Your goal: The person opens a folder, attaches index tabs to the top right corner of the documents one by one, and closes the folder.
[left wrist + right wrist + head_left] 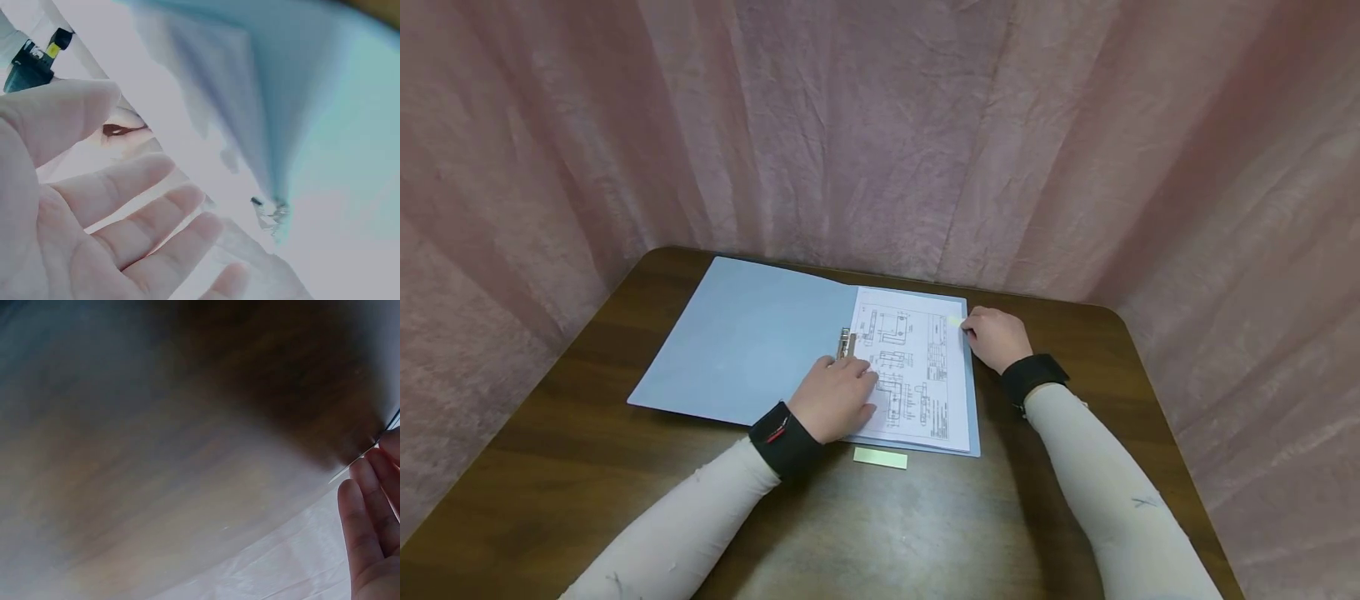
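2 hands (835,398) at 1 open folder (752,333)

Count: 1 blue folder, 1 metal clip (845,340) nr its fold, 1 top sheet (934,400) w/ line drawings (can't tell how many sheets under it), 1 pale yellow tab (954,321) at the sheet's far R corner, 1 pale green strip (880,457) on the table (925,533), 2 black wristbands (1033,377), 2 white sleeves (681,521), 1 pink curtain (880,125) behind.

Folder lies flat on the table, bare half mostly to the L of the L hand, sheet half btwn the hands. L hand rests over the near part of the fold, just below the clip, fingers loose & spread a bit over the sheet's L edge; grips nothing. R hand is at the folder's far R, thumb & fingers pinched at the sheet's R edge, right by the tab; can't tell if the tab's in the pinch too. Hands well apart. Strip sits just off the folder's near edge, R of the L wrist. Wrist views partly blurred.
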Tool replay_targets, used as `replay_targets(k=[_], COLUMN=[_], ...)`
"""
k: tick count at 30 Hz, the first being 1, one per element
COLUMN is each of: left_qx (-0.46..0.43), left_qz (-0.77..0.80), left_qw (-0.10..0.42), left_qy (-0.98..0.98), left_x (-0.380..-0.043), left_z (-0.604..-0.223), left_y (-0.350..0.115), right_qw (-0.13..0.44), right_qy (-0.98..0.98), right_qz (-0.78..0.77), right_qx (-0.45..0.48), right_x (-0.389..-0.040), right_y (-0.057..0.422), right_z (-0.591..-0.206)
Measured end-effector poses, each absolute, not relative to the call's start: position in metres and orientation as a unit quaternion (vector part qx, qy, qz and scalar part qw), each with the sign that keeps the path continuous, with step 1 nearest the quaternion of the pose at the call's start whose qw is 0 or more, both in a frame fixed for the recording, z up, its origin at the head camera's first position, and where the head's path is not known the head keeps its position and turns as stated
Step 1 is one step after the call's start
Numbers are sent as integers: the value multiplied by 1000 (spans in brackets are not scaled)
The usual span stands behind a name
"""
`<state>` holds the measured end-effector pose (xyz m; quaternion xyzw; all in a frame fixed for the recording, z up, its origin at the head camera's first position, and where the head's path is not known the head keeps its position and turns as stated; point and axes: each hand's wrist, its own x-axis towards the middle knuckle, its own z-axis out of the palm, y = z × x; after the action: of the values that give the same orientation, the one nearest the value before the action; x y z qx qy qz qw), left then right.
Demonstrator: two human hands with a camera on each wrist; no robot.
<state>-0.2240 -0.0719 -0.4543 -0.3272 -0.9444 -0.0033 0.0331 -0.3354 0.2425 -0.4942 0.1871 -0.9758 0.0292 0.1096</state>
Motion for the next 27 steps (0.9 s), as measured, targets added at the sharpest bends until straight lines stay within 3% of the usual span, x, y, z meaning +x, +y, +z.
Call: replay_targets(k=[8,16,27], left_qx=[-372,-385,-381], left_qz=[39,63,87], left_qw=[27,19,6], left_qy=[-927,-921,-920], left_x=[-258,-299,-313], left_z=[-440,-458,-467], left_y=[-28,16,42], right_qw=[113,102,105], right_qy=[-976,-978,-978], right_qz=[17,23,23], right_qx=[187,180,180], right_x=[-334,-329,-326], right_y=[245,241,244], right_z=[-493,-492,-487])
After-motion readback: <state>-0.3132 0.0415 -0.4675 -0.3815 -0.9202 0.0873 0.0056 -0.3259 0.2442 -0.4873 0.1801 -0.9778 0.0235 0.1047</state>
